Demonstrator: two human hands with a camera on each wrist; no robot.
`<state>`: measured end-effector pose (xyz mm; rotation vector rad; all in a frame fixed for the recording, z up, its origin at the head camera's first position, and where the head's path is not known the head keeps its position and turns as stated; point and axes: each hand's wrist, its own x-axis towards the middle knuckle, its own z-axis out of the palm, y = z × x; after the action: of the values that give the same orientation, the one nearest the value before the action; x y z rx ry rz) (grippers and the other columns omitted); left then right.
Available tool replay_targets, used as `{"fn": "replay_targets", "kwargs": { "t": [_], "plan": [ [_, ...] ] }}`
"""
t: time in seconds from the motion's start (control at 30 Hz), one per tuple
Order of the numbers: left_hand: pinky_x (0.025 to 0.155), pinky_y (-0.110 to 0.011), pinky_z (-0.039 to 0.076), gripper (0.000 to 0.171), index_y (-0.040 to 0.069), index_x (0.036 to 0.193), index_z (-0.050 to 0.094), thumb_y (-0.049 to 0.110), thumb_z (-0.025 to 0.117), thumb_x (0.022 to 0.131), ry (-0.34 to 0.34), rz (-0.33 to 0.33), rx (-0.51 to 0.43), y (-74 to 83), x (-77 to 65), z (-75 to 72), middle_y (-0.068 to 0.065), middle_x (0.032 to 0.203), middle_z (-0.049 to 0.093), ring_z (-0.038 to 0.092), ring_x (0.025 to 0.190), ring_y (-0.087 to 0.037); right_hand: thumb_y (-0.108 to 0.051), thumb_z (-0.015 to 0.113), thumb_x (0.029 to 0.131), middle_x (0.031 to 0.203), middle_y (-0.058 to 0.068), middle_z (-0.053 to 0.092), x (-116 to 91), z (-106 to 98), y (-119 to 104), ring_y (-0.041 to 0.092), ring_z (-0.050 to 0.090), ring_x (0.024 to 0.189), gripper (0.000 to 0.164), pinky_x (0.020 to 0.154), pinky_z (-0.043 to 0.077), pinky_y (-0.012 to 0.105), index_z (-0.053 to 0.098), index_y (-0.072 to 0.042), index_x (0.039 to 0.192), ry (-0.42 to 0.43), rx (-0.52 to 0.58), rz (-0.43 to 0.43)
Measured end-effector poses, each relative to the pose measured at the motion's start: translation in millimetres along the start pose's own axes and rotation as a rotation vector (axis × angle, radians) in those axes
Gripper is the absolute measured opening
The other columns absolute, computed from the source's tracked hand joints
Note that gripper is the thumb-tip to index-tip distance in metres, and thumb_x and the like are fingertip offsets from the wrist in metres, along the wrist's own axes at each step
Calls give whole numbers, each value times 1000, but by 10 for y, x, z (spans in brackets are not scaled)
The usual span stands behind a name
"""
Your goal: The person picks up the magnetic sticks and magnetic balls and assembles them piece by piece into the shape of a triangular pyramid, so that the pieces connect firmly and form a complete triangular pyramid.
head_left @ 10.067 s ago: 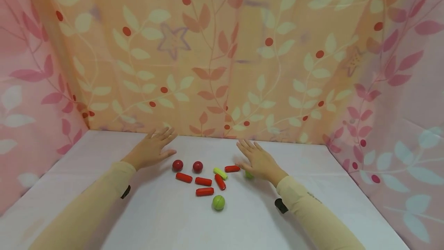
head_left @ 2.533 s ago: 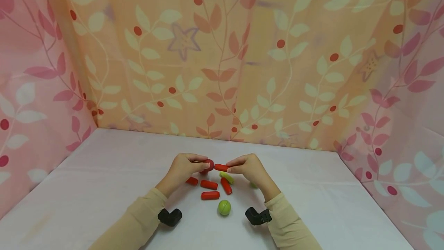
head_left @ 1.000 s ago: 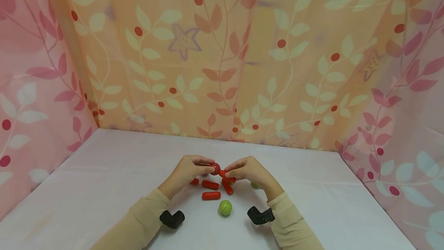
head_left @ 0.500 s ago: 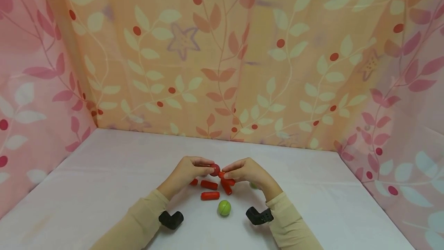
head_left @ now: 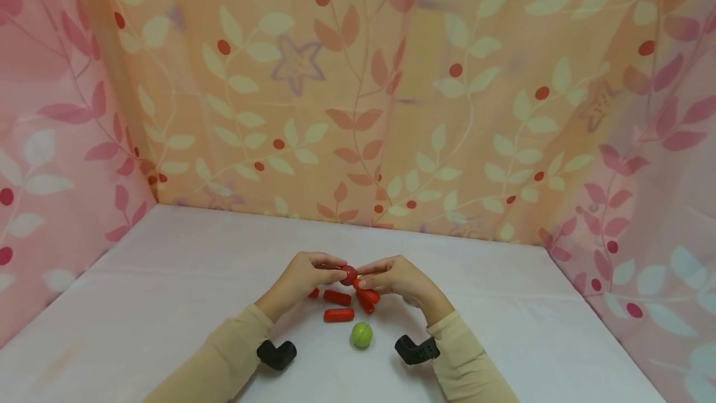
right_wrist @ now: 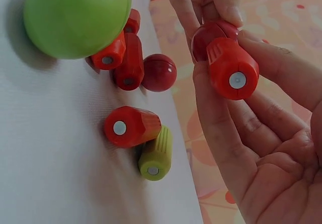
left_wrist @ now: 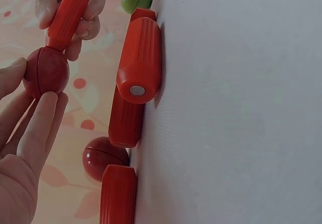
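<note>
Forearms (head_left: 209,356) angle inward, left hand (head_left: 304,274) and right hand (head_left: 401,278) close together (both pinching)

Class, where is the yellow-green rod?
In the right wrist view, the yellow-green rod lies below centre on the table, below and right of a red rod.

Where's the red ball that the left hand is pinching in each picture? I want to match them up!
Head: the red ball is below the centre, pinched by the left hand.
Left wrist: the red ball is near the left edge, above mid-height.
Right wrist: the red ball is upper right, partly behind a red stick.
Shared landmark: that red stick, held by the right hand, right by the ball.
</note>
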<state>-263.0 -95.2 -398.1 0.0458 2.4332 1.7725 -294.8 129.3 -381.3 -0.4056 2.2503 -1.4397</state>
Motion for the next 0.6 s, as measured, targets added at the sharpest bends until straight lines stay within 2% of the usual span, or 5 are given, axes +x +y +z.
{"fn": "replay_targets", "kwargs": {
  "t": [0.1, 0.2, 0.43, 0.6],
  "plan": [
    [71, -30, 46, 27, 23, 108, 77, 35, 79, 84, 5, 2, 10, -3, -3, 7, 4, 102, 75, 63, 96, -16, -25, 76, 87, 108, 8, 76, 8, 13, 12, 15, 69, 96, 36, 89, 57, 39, 74, -6, 117, 6, 9, -3],
    [64, -29, 42, 27, 22, 107, 77, 34, 80, 83, 6, 15, 12, 12, -22, 17, 4, 101, 76, 61, 93, -15, -25, 75, 88, 108, 8, 76, 24, 31, 29, 15, 68, 95, 34, 88, 58, 38, 74, -5, 116, 11, 20, -12],
    [72, -26, 44, 29, 17, 109, 77, 30, 79, 84, -16, 32, -3, 6, -57, 50, 0, 96, 78, 64, 97, -13, -25, 74, 89, 108, 8, 76, 43, 73, 65, 15, 68, 95, 34, 86, 58, 36, 74, -4, 115, -9, 46, -23],
    [55, -25, 35, 29, 19, 108, 77, 32, 80, 83, -15, 42, 46, 29, -36, 45, 3, 93, 76, 52, 73, -16, -27, 75, 88, 110, 7, 75, 27, 72, 33, 15, 68, 97, 36, 88, 58, 38, 73, -6, 117, 18, 36, -19]
  ]
}}
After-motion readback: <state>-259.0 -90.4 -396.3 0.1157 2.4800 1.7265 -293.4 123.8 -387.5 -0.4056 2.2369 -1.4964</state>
